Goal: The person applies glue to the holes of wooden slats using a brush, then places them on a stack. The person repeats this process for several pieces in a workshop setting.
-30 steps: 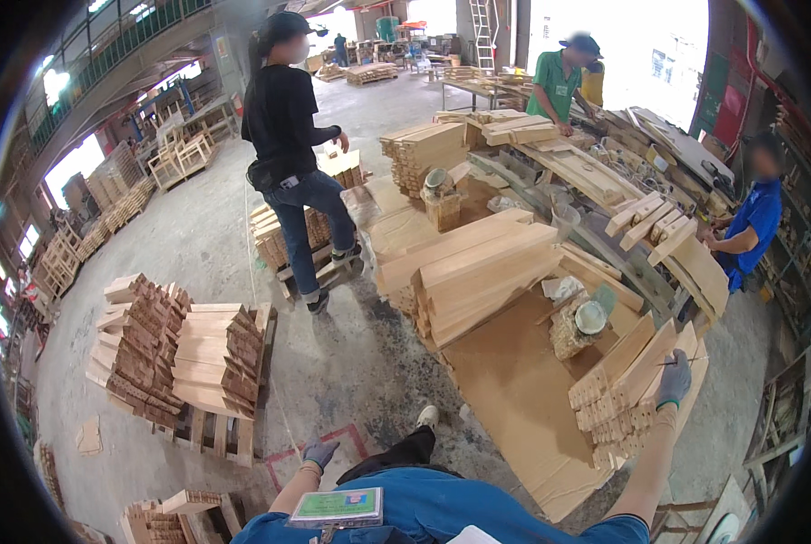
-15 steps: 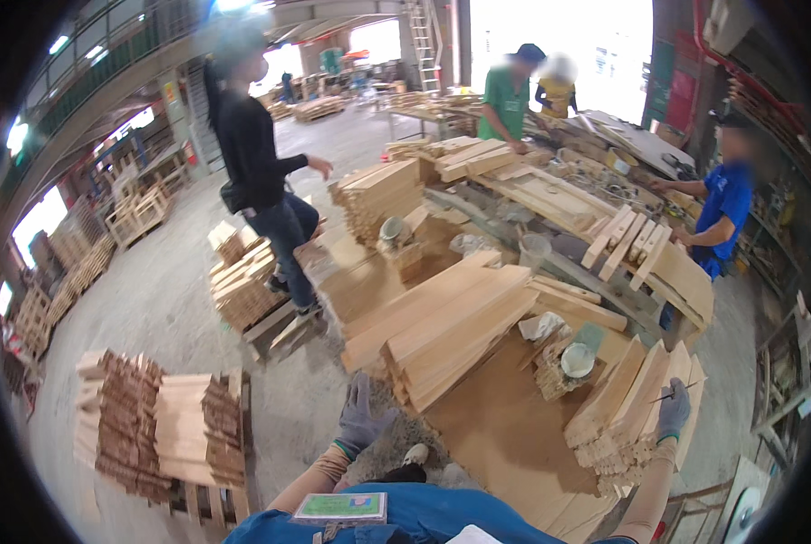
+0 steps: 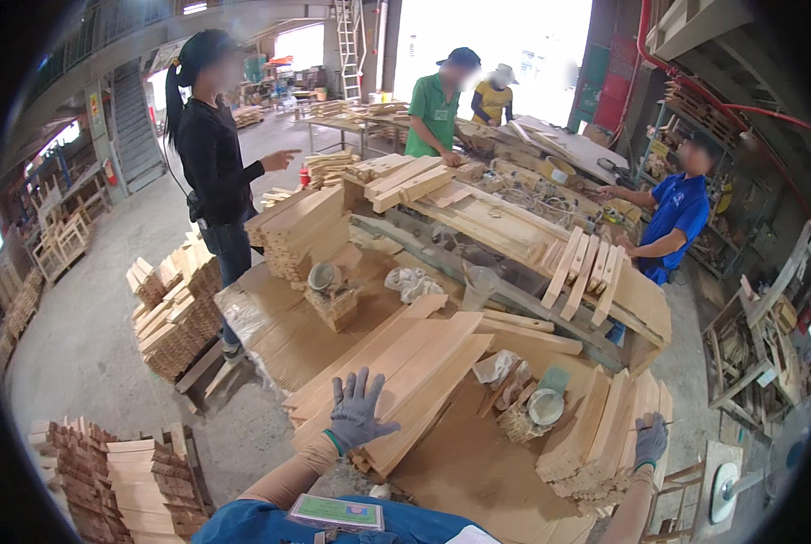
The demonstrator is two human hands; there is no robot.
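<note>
My left hand [image 3: 362, 412], in a grey glove, lies with fingers spread over the near end of a stack of pale wooden boards [image 3: 428, 363]. It appears to touch the top board. At the right, my gloved right hand [image 3: 650, 442] is closed around a thin stick-like tool [image 3: 666, 422]; its exact kind is too small to make out. That hand is beside a second stack of boards [image 3: 596, 431] set on edge. Between the two stacks, a white-rimmed cup [image 3: 544, 407] sits on a wooden block, near a crumpled white cloth [image 3: 496, 368].
Brown cardboard [image 3: 455, 453] covers my bench. Farther off stand another cup [image 3: 325, 276] on a block and a tall board stack [image 3: 301, 231]. A person in black [image 3: 215, 150] stands at the left; a person in blue [image 3: 680, 213] works across the bench. Stacked wood [image 3: 138, 480] sits on the floor.
My left hand has moved from beside the bench up onto the board stack. The view has turned rightward. My right hand keeps the thin tool beside the right stack.
</note>
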